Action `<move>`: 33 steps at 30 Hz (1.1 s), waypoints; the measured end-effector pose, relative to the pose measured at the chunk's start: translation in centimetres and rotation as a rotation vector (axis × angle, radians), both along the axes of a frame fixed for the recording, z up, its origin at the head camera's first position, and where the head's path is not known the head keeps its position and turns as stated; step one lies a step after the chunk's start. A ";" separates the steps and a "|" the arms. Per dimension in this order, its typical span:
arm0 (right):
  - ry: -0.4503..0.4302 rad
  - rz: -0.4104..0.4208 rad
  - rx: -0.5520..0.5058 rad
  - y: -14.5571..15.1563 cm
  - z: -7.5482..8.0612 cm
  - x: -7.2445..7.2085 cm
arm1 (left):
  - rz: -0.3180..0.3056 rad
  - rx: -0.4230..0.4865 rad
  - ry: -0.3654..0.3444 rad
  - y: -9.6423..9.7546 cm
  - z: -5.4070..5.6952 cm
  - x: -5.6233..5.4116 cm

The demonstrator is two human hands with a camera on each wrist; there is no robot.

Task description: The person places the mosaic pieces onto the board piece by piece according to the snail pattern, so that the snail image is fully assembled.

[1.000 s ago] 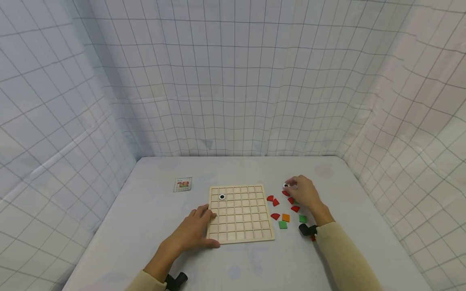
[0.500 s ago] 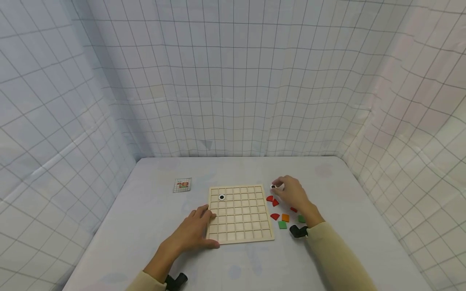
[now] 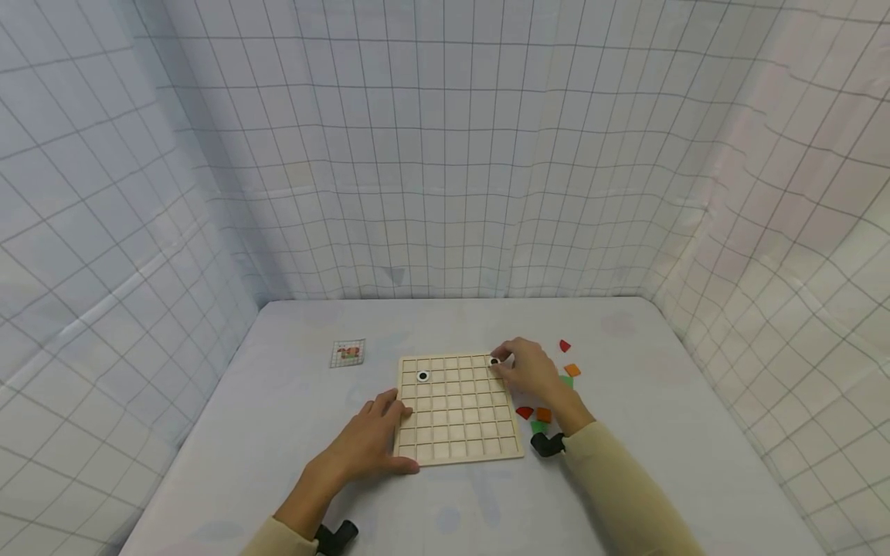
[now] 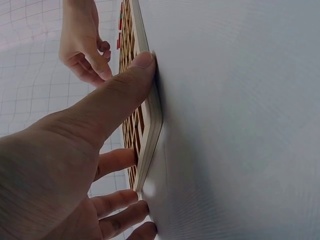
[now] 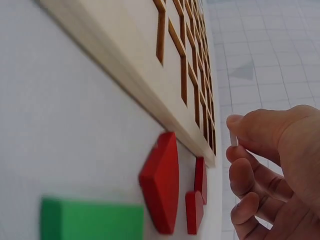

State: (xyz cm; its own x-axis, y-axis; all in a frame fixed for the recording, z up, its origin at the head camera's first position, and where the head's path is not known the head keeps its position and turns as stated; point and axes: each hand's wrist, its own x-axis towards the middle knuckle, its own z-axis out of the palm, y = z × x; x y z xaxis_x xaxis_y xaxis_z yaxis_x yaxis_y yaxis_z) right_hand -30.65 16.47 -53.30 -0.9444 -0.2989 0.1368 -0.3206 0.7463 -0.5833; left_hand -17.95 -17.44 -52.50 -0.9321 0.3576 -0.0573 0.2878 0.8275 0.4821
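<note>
Currently the board (image 3: 455, 421) lies flat on the table (image 3: 445, 510), a pale wooden square divided into small cells. At its left side rests the left hand (image 3: 368, 439), thumb and fingers spread: the thumb lies against the near edge, close to the corner, while the index finger reaches onto the left rim and the other fingertips come down beside it.

The right hand (image 3: 531, 372) pinches an eye tile (image 3: 494, 361), white with a black dot, between thumb and index finger, and holds it just above the far right corner; its remaining fingers are curled. A second eye tile (image 3: 422, 376) sits in a cell near the far left corner.

Close along the right edge are red tiles (image 5: 162, 182), partly covered by the arm in the head view, with green tiles (image 3: 567, 381) and orange tiles (image 3: 572, 370) near them. Well apart, beyond the left hand, lies a card (image 3: 348, 353) with a small coloured picture on a grid. Both sleeves are pale yellow, and grid-patterned cloth (image 3: 445, 170) surrounds the table.
</note>
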 end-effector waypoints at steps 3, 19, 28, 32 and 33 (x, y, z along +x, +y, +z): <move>0.009 0.018 -0.006 -0.7 -0.1 0.1 | 0.000 0.000 -0.003 0.0 0.1 0.0; 0.048 0.108 0.000 -4.4 -1.0 0.1 | -0.020 -0.018 0.017 0.0 0.0 -0.1; 0.017 0.161 0.009 -6.4 -1.0 0.1 | -0.018 -0.017 0.019 0.0 0.0 -0.1; 0.025 0.185 0.003 -7.0 -1.0 0.1 | -0.018 -0.012 0.018 0.0 0.0 0.0; 0.025 0.186 0.002 -7.2 -1.0 0.1 | -0.018 -0.011 0.018 0.0 0.0 0.0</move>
State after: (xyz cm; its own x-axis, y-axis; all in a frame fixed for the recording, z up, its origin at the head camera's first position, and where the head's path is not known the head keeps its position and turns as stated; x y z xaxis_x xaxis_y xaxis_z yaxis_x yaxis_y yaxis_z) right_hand -30.60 9.31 -54.31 -0.8690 -0.4687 0.1587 -0.4679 0.6740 -0.5717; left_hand -18.00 -17.42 -52.49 -0.9263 0.3740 -0.0451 0.3113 0.8274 0.4673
